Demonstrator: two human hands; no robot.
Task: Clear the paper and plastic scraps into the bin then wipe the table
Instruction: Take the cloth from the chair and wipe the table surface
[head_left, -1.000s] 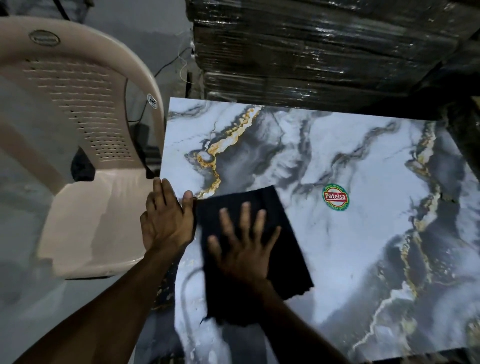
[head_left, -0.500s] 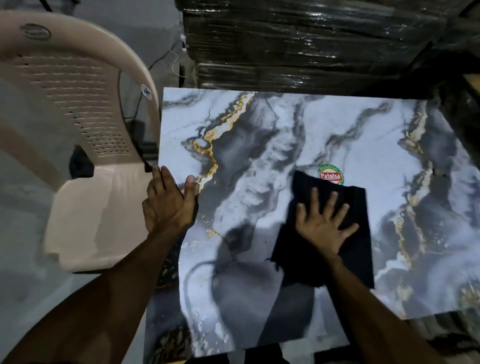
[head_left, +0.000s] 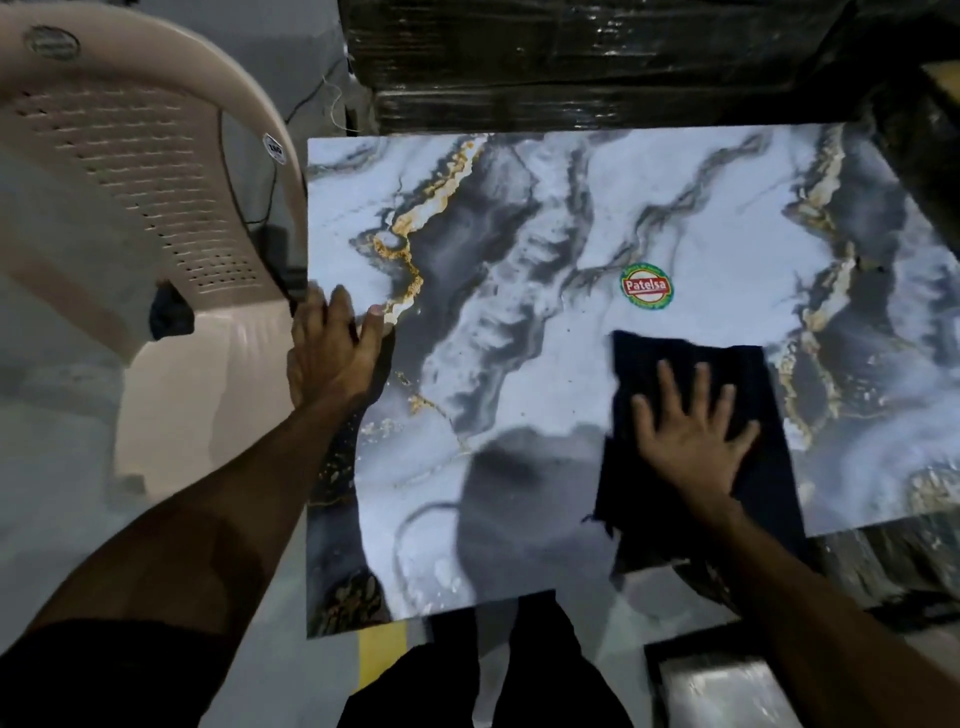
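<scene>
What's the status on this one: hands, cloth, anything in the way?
Right hand flat on black cloth, mid-table. Left hand braced on marble table left edge. No scraps visible. Nothing in the way.

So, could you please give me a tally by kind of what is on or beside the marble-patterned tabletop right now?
Black wiping cloth, under the flat right hand: 1
Round green and red sticker: 1
Beige plastic chair, beside the tabletop: 1
Hands on the tabletop, counting the left hand: 2
Total: 5
</scene>
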